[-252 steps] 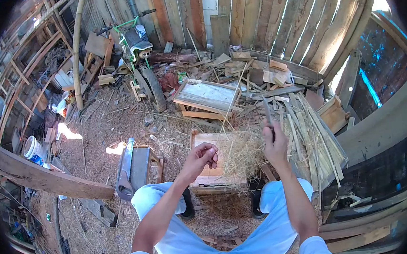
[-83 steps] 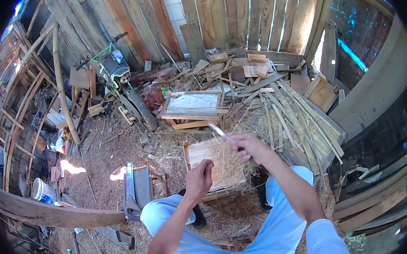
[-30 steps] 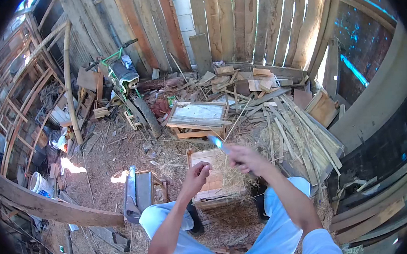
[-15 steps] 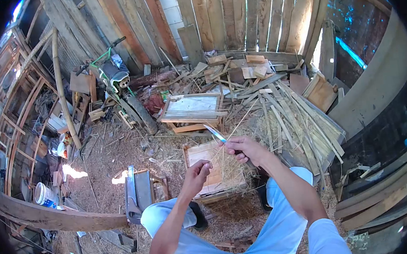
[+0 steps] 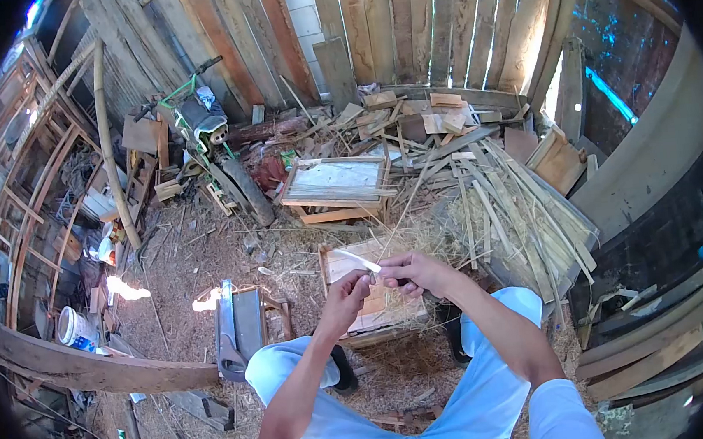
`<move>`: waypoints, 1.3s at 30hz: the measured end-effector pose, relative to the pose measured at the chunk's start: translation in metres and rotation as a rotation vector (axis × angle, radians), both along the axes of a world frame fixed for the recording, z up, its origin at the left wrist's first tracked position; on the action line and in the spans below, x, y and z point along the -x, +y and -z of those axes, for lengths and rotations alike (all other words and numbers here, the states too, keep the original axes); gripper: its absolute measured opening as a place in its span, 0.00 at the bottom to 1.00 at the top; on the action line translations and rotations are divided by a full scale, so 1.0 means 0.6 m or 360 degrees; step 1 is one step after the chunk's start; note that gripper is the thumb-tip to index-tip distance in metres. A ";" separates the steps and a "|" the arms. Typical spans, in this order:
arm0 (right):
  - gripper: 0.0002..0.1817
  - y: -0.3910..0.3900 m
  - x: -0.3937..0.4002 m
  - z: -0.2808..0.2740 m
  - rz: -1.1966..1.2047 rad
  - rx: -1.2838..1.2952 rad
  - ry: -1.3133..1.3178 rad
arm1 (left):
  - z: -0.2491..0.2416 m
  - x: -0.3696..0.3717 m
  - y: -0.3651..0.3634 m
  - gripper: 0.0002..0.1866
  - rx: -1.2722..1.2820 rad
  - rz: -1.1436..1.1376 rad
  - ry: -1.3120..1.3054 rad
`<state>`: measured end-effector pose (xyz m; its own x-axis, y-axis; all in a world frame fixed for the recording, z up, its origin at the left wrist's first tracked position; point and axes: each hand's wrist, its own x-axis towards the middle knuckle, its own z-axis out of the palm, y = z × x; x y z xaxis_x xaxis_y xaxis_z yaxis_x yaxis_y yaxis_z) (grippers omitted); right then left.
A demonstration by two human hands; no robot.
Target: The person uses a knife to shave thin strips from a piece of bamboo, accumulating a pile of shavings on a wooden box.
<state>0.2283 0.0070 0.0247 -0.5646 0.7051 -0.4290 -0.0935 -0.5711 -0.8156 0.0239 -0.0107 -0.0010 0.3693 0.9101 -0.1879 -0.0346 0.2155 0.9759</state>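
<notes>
My right hand is closed round the handle of a knife, its bright blade pointing up and to the left. My left hand is pinched closed on a thin strip, which looks like bamboo or wood and slants up to the right past the blade. Both hands are close together, fingertips nearly meeting near the base of the blade. Below them a shallow wooden box lies between my feet, with shavings on its right side. My fingers hide the strip's lower end.
A handsaw rests against a small stool at left. Ahead are a framed panel with thin strips on it, a motorbike and scrap wood. Long split slats lie at right. A white bucket stands far left.
My right hand has drawn the knife down and left to meet my left hand, and the blade now tilts flatter. My left hand has shifted slightly up and right.
</notes>
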 end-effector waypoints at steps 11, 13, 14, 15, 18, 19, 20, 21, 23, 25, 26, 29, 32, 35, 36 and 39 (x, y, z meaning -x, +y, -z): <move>0.11 0.042 -0.050 0.008 0.0276 -0.0044 0.0026 | -0.008 0.007 -0.018 0.12 -0.0002 0.0012 0.0125; 0.10 0.048 -0.060 0.007 0.0356 -0.0035 0.0024 | -0.005 0.013 -0.016 0.12 -0.0049 0.0054 0.0145; 0.10 0.054 -0.069 0.004 0.0440 -0.0030 0.0023 | -0.005 0.018 -0.019 0.12 -0.0054 0.0055 0.0143; 0.10 0.063 -0.089 0.002 0.0445 -0.0035 0.0021 | -0.004 0.026 -0.027 0.12 -0.0008 0.0057 0.0150; 0.09 0.084 -0.138 0.003 0.0600 -0.0096 0.0229 | 0.001 0.040 -0.039 0.12 0.0034 0.0091 0.0159; 0.08 0.084 -0.141 0.006 0.0606 -0.0078 0.0179 | 0.001 0.044 -0.039 0.11 0.0040 0.0114 0.0160; 0.07 0.083 -0.144 0.009 0.0610 -0.0056 0.0124 | 0.001 0.047 -0.039 0.11 0.0040 0.0113 0.0158; 0.07 0.084 -0.150 0.011 0.0610 -0.0054 0.0117 | 0.002 0.047 -0.039 0.11 0.0059 0.0108 0.0188; 0.05 0.090 -0.159 0.010 0.0686 -0.0036 0.0161 | 0.001 0.050 -0.040 0.11 0.0071 0.0103 0.0221; 0.05 0.105 -0.188 0.024 0.0835 -0.0057 0.0180 | 0.006 0.061 -0.049 0.10 -0.0007 0.0083 0.0249; 0.05 0.112 -0.211 0.032 0.0985 -0.0075 0.0195 | 0.010 0.075 -0.055 0.10 -0.0011 0.0079 0.0250; 0.05 0.121 -0.281 0.042 0.1273 -0.0142 0.0195 | 0.019 0.117 -0.057 0.11 0.0263 0.0068 0.0225; 0.10 0.089 -0.256 0.043 0.1226 -0.0244 -0.0157 | 0.028 0.119 -0.035 0.11 0.0194 -0.0046 0.0011; 0.18 0.052 -0.138 0.006 0.0868 -0.0231 -0.0071 | 0.025 0.083 -0.008 0.11 0.0074 -0.0035 -0.0024; 0.19 0.040 -0.099 0.005 0.0724 -0.0208 -0.0011 | 0.023 0.068 -0.002 0.12 0.0085 -0.0064 0.0031; 0.21 -0.002 0.000 -0.006 0.0281 -0.0187 -0.0005 | 0.024 0.036 0.007 0.10 0.0015 -0.0006 -0.0145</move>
